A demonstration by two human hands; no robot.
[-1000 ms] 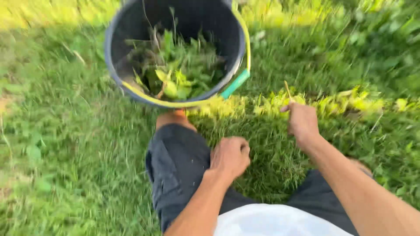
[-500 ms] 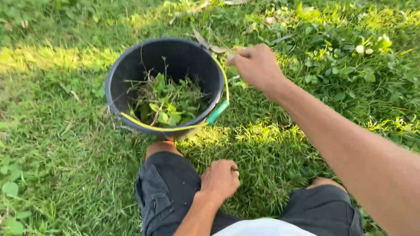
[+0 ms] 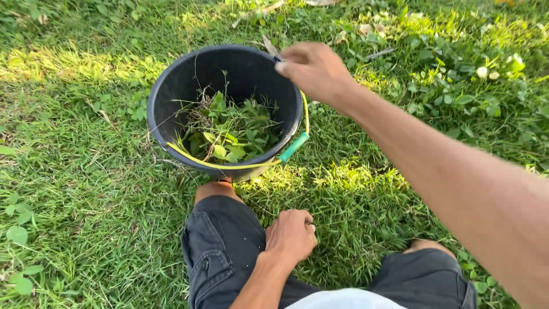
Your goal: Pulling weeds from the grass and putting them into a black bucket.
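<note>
The black bucket [image 3: 171,97] stood upright on the grass, round and open-topped, just beyond the person's bent knee. Its yellow wire handle [image 3: 220,165] lay folded down along the near rim, with a green plastic sleeve [image 3: 294,147] at the near right side. Inside, a loose heap of pulled weeds [image 3: 229,134] covered the bottom: broad green leaves mixed with thin stalks and dry roots. The inner wall above the heap was bare and dark. A thin dry blade of plant [image 3: 269,46] stuck up at the far right rim, pinched in fingertips above the bucket's edge.
</note>
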